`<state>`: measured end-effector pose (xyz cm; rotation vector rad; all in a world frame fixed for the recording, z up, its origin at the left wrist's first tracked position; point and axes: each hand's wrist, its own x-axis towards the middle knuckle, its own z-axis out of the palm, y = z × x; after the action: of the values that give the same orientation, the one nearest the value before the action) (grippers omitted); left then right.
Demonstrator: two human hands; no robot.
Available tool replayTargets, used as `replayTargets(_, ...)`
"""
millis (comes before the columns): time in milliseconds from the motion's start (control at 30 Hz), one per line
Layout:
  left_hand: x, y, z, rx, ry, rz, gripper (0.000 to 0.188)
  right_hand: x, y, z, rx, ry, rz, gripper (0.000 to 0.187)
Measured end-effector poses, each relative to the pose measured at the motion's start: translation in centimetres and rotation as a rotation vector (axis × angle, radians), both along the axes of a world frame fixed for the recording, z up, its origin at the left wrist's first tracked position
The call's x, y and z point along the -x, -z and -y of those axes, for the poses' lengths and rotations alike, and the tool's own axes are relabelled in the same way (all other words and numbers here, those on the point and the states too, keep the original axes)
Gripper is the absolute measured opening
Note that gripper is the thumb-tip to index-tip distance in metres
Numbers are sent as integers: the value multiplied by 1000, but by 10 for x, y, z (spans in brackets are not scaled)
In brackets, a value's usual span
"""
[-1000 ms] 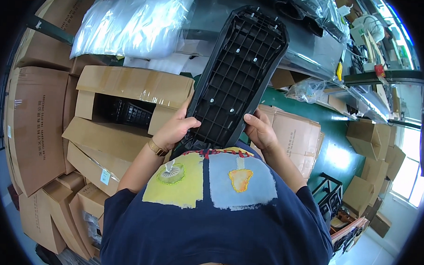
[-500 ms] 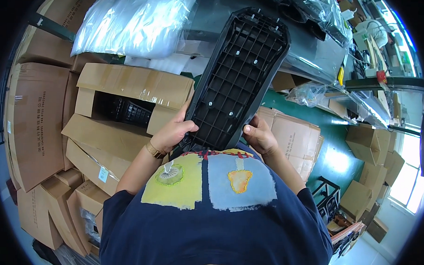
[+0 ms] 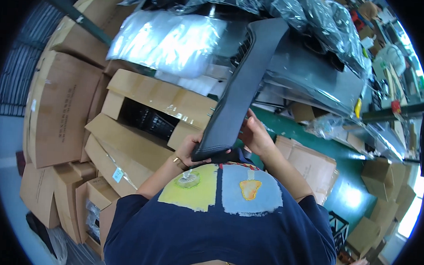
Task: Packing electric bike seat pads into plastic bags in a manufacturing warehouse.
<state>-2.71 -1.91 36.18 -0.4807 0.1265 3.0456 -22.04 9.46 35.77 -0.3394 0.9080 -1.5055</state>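
A long black panel point(image 3: 244, 87), with a smooth leather-like cover and stitching along its near end, slants away from my body. It is tilted on its side, so its ribbed underside is mostly hidden. Around its near left end, my left hand point(image 3: 189, 147) is closed, with some fingers out of sight beneath. My right hand point(image 3: 258, 136) is beside the right edge, its fingers loosely apart and their tips close to the panel; whether they touch it is unclear.
An open cardboard box point(image 3: 162, 91) with black parts inside stands at the left, near stacked cartons point(image 3: 65, 108). Clear plastic bags point(image 3: 166, 42) lie on the bench ahead. Flattened cartons point(image 3: 309, 168) lean at the right above a green floor point(image 3: 355, 184).
The panel has been turned from its ribbed underside to its smooth cover. My right hand has loosened from its edge. The view has shifted, so the surroundings sit farther right.
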Motion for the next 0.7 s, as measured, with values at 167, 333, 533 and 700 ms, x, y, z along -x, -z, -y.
replayTargets(167, -4, 10, -16, 309, -98, 120, 58, -2, 21, 46, 18, -68, 296, 89)
replayTargets(333, -2, 10, -20, -291, -111, -295, 56, -14, 5, 65, -194, -23, 357, 83)
replayTargets(533, -4, 27, -23, -182, -100, -308, 53, -19, 31, 88, -92, 22, 259, 71)
replayTargets(700, -12, 35, -13, 327, -468, 327, 53, -18, 19, 73, -162, 144, 463, 66)
